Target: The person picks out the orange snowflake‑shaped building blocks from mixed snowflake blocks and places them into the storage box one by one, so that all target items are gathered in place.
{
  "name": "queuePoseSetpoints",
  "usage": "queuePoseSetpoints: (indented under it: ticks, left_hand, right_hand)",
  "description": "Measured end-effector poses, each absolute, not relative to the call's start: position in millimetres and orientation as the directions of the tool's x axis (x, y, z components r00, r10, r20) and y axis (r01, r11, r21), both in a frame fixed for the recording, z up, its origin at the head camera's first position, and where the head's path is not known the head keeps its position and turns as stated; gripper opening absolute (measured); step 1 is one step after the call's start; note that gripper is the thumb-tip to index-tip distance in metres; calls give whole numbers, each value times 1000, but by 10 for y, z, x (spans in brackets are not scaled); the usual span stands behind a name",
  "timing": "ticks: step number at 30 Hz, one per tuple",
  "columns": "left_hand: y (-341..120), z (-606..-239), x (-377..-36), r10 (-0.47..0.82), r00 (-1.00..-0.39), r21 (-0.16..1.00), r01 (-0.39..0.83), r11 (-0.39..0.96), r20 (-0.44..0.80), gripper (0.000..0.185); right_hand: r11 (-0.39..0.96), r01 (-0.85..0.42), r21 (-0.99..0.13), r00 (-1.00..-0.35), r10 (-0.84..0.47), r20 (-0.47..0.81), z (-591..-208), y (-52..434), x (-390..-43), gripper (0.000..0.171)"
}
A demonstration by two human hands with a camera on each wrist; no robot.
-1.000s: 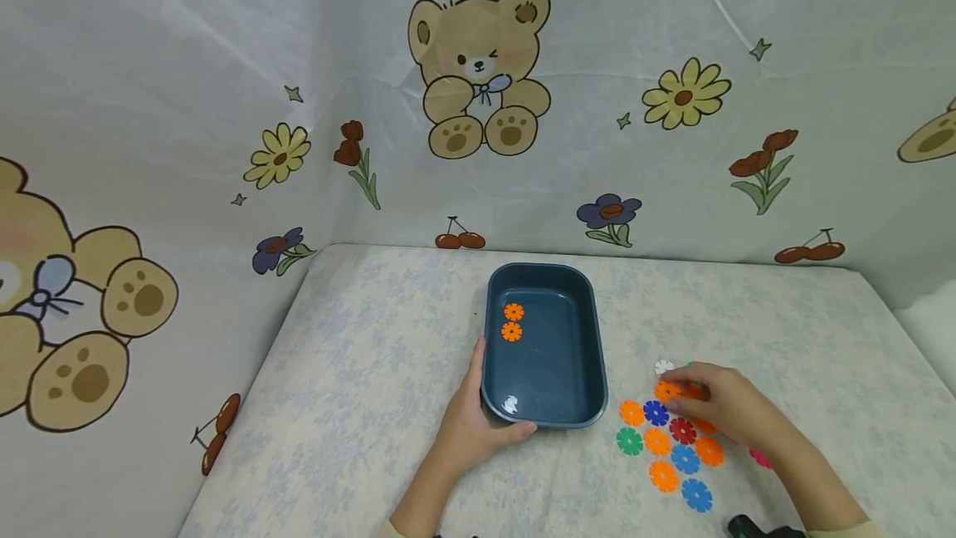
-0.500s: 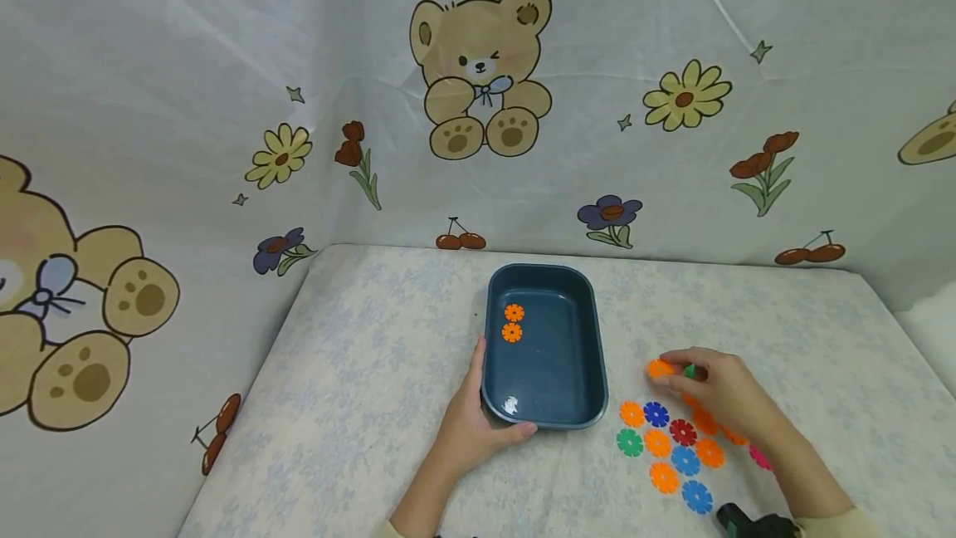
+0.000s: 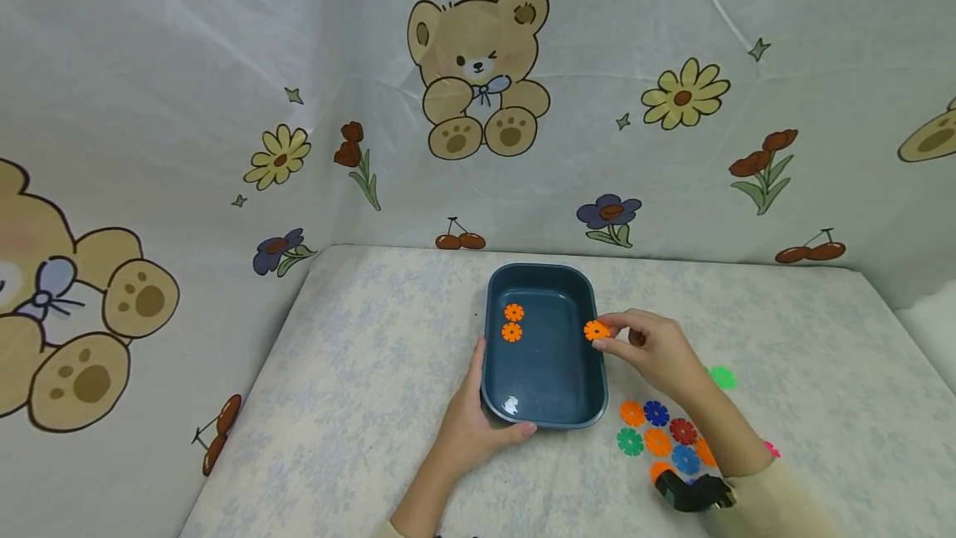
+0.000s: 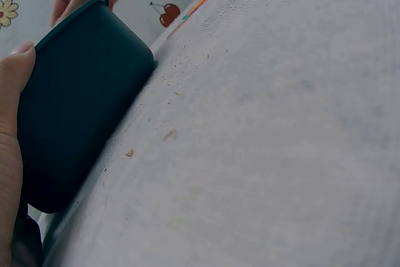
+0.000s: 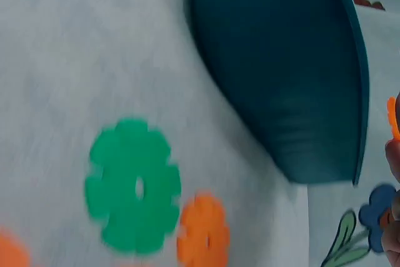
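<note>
My left hand grips the near left corner of a dark blue rectangular tub, its thumb along the front rim. In the left wrist view, the thumb lies against the tub's upper edge. Between thumb and fingertips, my right hand pinches an orange snowflake disc, over the tub's right rim. Two orange notched discs lie inside the tub toward the left wall. In the right wrist view only a sliver of the pinched orange disc shows at the right edge.
Right of the tub lie several loose snowflake discs: green, dark blue, red, light blue and orange ones. A bright green disc sits farther back. My right forearm and a black wrist device cover some discs.
My right hand has picked up an orange disc from the pile and carried it left and away from me to the tub's right rim. The left hand and tub have stayed in place.
</note>
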State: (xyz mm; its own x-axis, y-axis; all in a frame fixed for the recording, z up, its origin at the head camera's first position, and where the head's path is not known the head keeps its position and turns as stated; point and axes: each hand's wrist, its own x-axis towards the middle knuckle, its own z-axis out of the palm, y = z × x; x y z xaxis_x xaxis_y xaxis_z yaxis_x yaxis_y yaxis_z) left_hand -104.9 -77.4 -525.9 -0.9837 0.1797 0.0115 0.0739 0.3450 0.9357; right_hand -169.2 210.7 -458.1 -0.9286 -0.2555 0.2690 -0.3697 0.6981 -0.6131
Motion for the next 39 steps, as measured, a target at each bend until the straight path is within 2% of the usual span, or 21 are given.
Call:
queuePoseSetpoints:
  ticks: [5, 10, 18, 24, 39]
  left_hand:
    - [-783, -5255, -1052, 190, -982, 939, 71, 336, 6, 129]
    - [-786, -5254, -1056, 202, -979, 944, 76, 322, 10, 129]
    - [-795, -5251, -1055, 217, -976, 941, 76, 329, 3, 128]
    - [-802, -5257, -1051, 216, -976, 943, 72, 323, 1, 128]
    - [-810, -5261, -1051, 202, -979, 938, 55, 343, -17, 128]
  right_hand:
    - [669, -467, -579, -884, -376, 278, -4565, 1795, -1752, 30]
    - [659, -514, -549, -856, -440, 273, -4610, 1545, -1801, 29]
    - [744, -477, -467, -871, -472, 138, -4644, 1288, -1869, 29]
    - [759, -461, -459, -866, -498, 46, -4628, 1174, -1956, 26]
    - [790, -407, -458, -885, -465, -15, -4780, 967, -2075, 27]
